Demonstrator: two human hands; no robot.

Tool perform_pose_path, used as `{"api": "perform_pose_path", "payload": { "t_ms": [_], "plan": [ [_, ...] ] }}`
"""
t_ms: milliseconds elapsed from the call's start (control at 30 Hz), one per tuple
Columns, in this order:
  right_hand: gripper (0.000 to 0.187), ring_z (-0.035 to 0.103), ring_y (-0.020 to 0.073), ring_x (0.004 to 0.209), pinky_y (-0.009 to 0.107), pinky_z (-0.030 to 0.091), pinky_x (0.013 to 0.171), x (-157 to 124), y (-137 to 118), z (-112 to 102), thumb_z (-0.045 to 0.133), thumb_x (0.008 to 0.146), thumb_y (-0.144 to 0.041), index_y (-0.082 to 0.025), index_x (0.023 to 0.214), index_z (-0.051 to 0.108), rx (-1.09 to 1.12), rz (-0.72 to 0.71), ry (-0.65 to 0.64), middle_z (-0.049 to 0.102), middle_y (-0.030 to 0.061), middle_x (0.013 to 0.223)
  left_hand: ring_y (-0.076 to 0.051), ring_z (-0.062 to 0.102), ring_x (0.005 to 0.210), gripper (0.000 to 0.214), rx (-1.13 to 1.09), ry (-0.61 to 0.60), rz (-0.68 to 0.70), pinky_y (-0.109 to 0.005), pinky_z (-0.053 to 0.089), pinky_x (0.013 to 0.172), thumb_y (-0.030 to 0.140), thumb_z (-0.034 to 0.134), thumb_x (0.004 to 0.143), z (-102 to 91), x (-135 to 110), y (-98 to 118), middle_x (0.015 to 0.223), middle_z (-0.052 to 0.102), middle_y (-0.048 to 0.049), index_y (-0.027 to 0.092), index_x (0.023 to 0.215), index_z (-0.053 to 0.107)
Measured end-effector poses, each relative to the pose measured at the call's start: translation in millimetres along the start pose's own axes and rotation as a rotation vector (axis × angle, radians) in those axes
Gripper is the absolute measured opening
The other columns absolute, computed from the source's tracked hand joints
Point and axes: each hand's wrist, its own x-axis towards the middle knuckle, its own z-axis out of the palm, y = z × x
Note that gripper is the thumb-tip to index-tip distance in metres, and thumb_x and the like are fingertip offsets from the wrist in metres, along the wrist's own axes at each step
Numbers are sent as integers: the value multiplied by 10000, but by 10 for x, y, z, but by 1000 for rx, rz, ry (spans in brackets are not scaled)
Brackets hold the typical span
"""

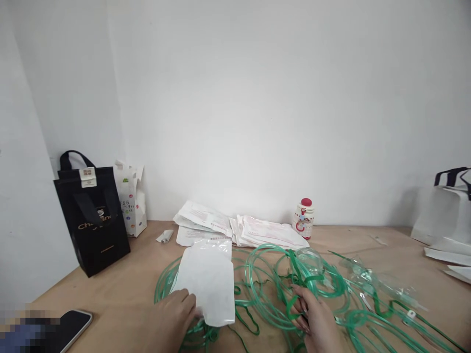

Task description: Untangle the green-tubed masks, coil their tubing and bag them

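Fingers of my left hand [180, 309] are curled closed on the lower left edge of a white paper pouch [209, 282], which has a clear film strip along its top. My right hand [312, 314] is closed around coiled green tubing [253, 289] and a dark green strap. Beside that hand, behind the coil, lies a clear plastic mask [309, 261]. More green tubing [167, 279] shows partly hidden under the pouch. Further clear mask parts [368, 277] and tubing [371, 326] spread across the table to the right.
Flat printed pouches [270, 231] lie near the wall beside a white bottle with a red cap [303, 218]. A black paper bag [93, 220] and a white bag [132, 201] stand at left. A phone [73, 328] lies front left; another white bag [443, 215] stands far right.
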Motion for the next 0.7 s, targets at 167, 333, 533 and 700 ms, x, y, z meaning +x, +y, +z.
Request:
{"api": "perform_pose_path", "payload": {
  "t_ms": [167, 333, 533, 700],
  "plan": [
    [346, 218, 10, 310, 152, 186, 314, -1, -18, 9, 631, 610, -299, -194, 493, 323, 21, 1, 8, 334, -115, 387, -149, 575, 597, 431, -5, -184, 24, -232, 350, 534, 394, 366, 877, 97, 14, 93, 622, 637, -9, 187, 579, 599],
    [338, 214, 10, 310, 150, 181, 312, 11, -9, 8, 619, 616, -283, -196, 496, 315, 18, -4, 6, 324, -120, 386, -147, 559, 629, 329, -2, -245, 79, -231, 354, 557, 364, 391, 841, 91, -15, 186, 671, 626, -1, 191, 636, 581],
    [329, 227, 16, 312, 162, 193, 321, 26, -1, -21, 601, 641, -289, -193, 481, 329, -2, 2, 12, 346, -108, 387, -267, 550, 823, 246, 110, -146, 29, -383, 389, 731, 275, 511, 668, -198, -94, 208, 903, 611, -119, 139, 864, 570],
    [346, 214, 20, 315, 172, 193, 329, 33, -7, -17, 605, 629, -287, -199, 466, 314, 2, 4, 8, 330, -106, 380, -242, 586, 766, 296, 173, -47, 121, -334, 426, 675, 116, 481, 540, -165, -148, -10, 858, 649, -75, 184, 800, 605]
  ]
}}
